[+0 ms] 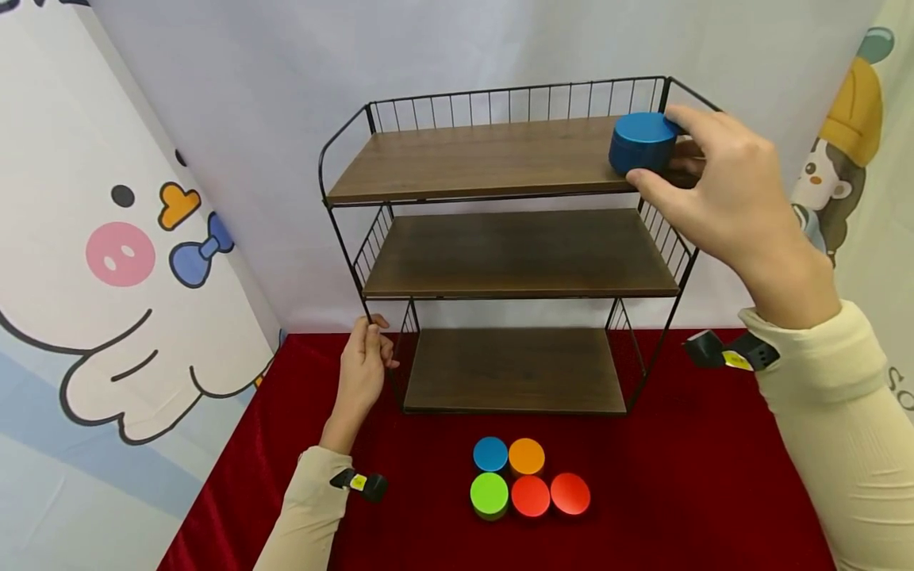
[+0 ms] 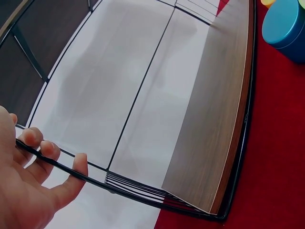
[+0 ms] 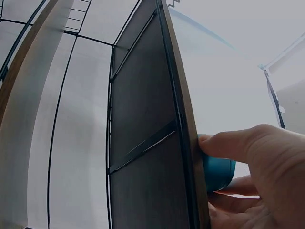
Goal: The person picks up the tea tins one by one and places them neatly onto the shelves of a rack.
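Note:
In the head view a three-tier shelf rack with brown wood boards and black wire frame stands on the red cloth. My right hand holds a round blue tin between thumb and fingers, at the right end of the top board. In the right wrist view that tin is partly hidden by the hand and the board's edge. My left hand grips the rack's left front post below the middle board. The left wrist view shows its fingers curled around the black wire post.
On the red cloth before the rack sit several round tins: a blue one, an orange one, a green one and two red ones. Printed curtains hang at both sides.

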Demonstrator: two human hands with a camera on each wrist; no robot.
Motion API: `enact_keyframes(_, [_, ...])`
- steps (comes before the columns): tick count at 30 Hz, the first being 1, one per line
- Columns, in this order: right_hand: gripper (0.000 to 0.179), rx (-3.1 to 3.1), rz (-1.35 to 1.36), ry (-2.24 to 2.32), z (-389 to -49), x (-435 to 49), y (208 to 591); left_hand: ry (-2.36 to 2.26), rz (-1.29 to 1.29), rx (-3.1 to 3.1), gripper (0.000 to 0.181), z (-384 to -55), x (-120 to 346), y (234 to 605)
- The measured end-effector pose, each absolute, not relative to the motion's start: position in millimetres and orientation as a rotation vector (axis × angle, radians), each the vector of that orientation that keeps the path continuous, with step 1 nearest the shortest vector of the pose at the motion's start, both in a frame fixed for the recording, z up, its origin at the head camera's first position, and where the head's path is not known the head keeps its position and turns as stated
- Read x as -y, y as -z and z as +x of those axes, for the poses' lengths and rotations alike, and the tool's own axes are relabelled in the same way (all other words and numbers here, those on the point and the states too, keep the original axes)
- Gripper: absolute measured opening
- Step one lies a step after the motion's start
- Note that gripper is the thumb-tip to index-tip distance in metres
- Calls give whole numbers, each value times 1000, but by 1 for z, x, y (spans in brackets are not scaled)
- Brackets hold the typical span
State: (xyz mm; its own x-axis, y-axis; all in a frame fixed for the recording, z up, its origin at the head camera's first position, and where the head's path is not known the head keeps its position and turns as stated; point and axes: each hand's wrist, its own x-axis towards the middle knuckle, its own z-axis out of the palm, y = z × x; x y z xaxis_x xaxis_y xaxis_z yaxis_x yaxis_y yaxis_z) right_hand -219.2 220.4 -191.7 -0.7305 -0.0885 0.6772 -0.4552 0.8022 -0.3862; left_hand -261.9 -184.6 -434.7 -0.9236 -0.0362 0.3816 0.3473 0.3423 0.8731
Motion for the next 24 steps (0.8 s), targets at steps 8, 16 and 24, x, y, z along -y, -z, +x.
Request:
enact_keyframes(8, [58, 2387, 382, -737, -218, -216, 190, 1602, -294, 2223, 32, -261, 186, 437])
enact_keyframes(16, [68, 2283, 355, -820, -205, -218, 201, 1578, -318, 2216, 33, -260, 185, 438])
enact_keyframes(24, [74, 2144, 324, -902, -180, -218, 223, 1591, -300, 2202, 34, -260, 184, 439])
